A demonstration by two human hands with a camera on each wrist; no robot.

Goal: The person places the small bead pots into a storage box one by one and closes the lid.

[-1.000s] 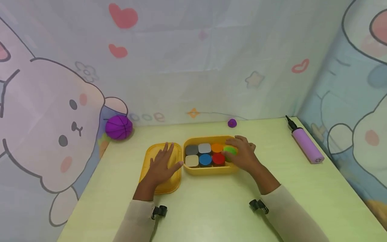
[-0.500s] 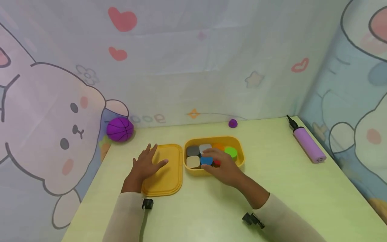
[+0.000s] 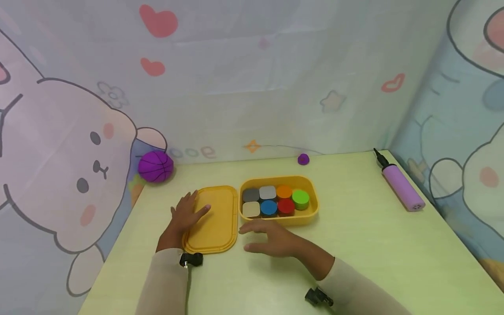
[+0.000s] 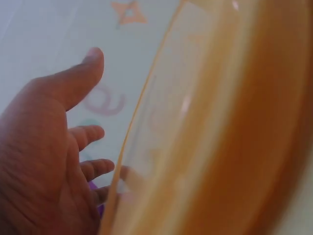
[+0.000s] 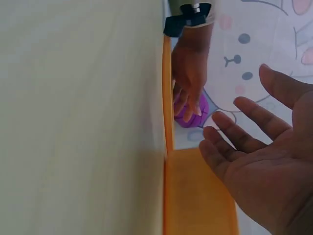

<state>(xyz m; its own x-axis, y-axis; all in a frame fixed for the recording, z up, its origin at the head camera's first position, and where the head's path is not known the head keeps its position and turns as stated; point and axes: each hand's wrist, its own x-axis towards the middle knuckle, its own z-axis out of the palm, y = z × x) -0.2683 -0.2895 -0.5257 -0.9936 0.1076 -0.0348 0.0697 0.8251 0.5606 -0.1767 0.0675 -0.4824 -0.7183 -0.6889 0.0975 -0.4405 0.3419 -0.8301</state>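
Note:
A yellow lunchbox-like container [image 3: 291,222] stands in the middle of the table in the head view. Inside it sit several small pieces with coloured tops, among them a green one [image 3: 301,198], a red one [image 3: 286,206] and a blue one [image 3: 269,208]. To its left lies a flat yellow lid [image 3: 216,218]. My left hand [image 3: 184,216] is over the lid's left edge with its fingers extended; whether it touches is unclear. My right hand [image 3: 277,238] hovers in front of the container, thumb and fingers apart, holding nothing, as the right wrist view confirms.
A purple ball [image 3: 155,166] with black lines lies at the back left. At the rear, right of centre, is a small purple object [image 3: 303,159]. A lilac hand pump [image 3: 402,187] with a black nozzle lies along the right side. A printed cloth [image 3: 244,87] hangs behind.
My right hand has come away from the green piece, leftward and toward me, leaving that piece in the container. My left hand has shifted left across the lid.

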